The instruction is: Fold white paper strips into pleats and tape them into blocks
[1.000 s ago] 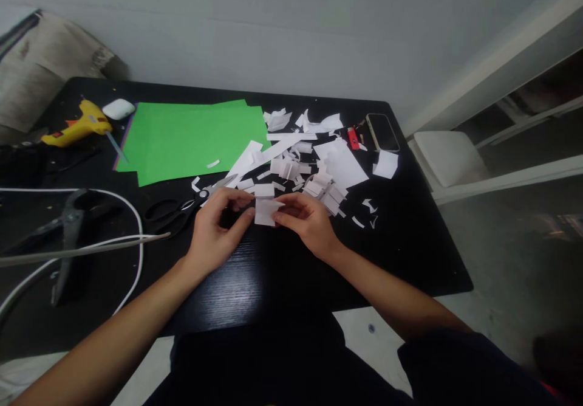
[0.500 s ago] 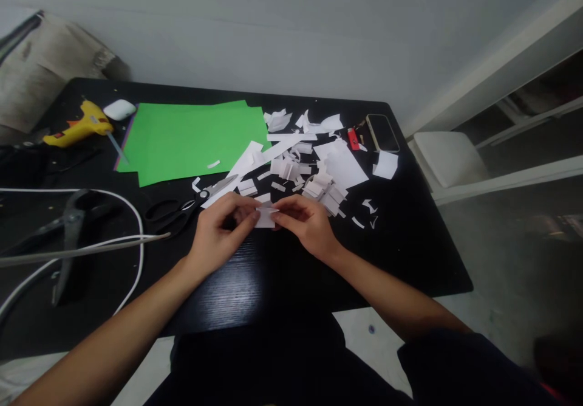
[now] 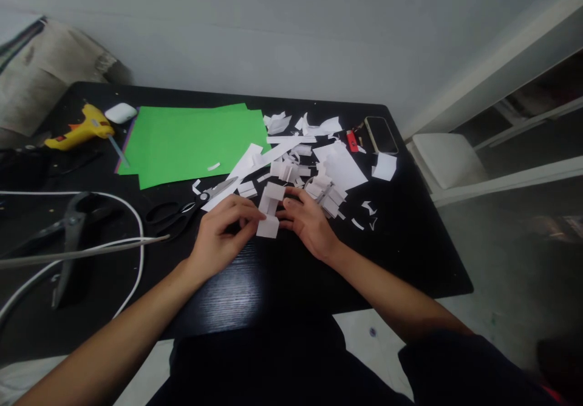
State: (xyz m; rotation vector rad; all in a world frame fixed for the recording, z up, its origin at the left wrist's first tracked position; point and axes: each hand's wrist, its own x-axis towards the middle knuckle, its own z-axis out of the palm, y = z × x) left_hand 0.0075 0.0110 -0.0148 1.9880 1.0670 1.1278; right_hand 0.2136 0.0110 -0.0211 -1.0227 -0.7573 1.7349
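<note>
Folded paper (image 3: 268,227), white, creased, square-ended; left hand (image 3: 223,227) pinching edge, right hand (image 3: 307,220) spread beside.

Scissors (image 3: 204,197) lie left of the paper piece (image 3: 268,227).

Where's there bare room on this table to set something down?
Two patches of black table look bare: at the front, below the held paper, between left forearm and right forearm; at right, bordered by paper square, right forearm and table edge. It's crowded midtable with paper scraps, and at left with scissors, cable and glue gun.
</note>
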